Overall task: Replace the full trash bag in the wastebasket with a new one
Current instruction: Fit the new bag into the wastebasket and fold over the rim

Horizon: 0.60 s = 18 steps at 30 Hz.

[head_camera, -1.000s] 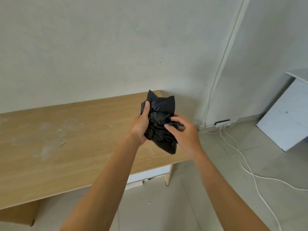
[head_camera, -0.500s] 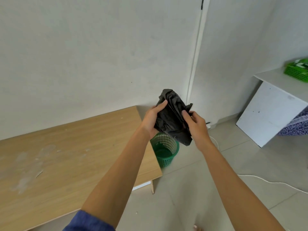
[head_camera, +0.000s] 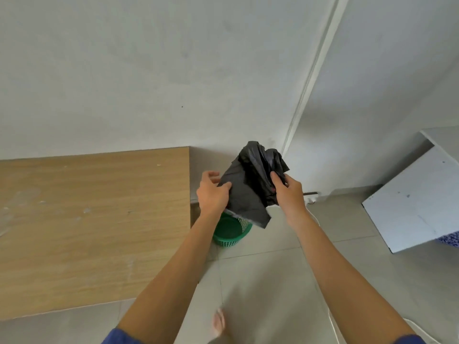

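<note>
**Crumpled black plastic trash bag (head_camera: 248,192) held in both hands, above the green mesh plastic wastebasket (head_camera: 229,234)**

The wastebasket stands on the floor, just beside the end of the wooden bench (head_camera: 94,214), and no liner shows inside it. The bag hangs over it with its long axis near upright: the bunched end is highest and a loose corner droops toward the wastebasket's far rim. The left hand (head_camera: 213,194) is straight over the wastebasket and nearer to it, its fingers (head_camera: 224,187) pinching the bag's left edge. The right hand (head_camera: 289,192) is off to the wastebasket's right, its fingers clenched on the bunched folds. The bag's mouth is not yet found, so the coming move is probably to spread it open, then lower it straight down.
</note>
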Each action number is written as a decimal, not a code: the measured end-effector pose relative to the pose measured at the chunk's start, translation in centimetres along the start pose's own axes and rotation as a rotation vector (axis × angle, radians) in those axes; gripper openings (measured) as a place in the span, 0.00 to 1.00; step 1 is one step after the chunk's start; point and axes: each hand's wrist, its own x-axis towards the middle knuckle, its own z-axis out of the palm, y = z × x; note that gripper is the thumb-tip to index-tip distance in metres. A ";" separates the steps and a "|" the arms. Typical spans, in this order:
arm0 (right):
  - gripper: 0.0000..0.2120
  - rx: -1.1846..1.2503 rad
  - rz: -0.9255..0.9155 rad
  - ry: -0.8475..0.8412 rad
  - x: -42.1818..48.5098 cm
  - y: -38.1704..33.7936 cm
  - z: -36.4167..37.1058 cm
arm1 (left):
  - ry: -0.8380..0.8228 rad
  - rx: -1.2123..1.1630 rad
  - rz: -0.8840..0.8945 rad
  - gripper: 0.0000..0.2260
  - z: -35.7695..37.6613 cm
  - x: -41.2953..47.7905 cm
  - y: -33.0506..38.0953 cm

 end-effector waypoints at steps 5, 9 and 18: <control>0.11 0.063 0.118 -0.041 6.7 3.8 1.6 | 0.207 0.520 0.347 0.06 4.1 5.5 -4.1; 0.12 0.031 0.181 -0.109 11.4 8.2 3.3 | -0.024 0.503 0.333 0.09 8.3 10.0 -8.4; 0.13 -0.103 0.135 -0.312 22.5 23.2 7.8 | -0.169 0.229 0.015 0.24 14.5 20.7 -23.3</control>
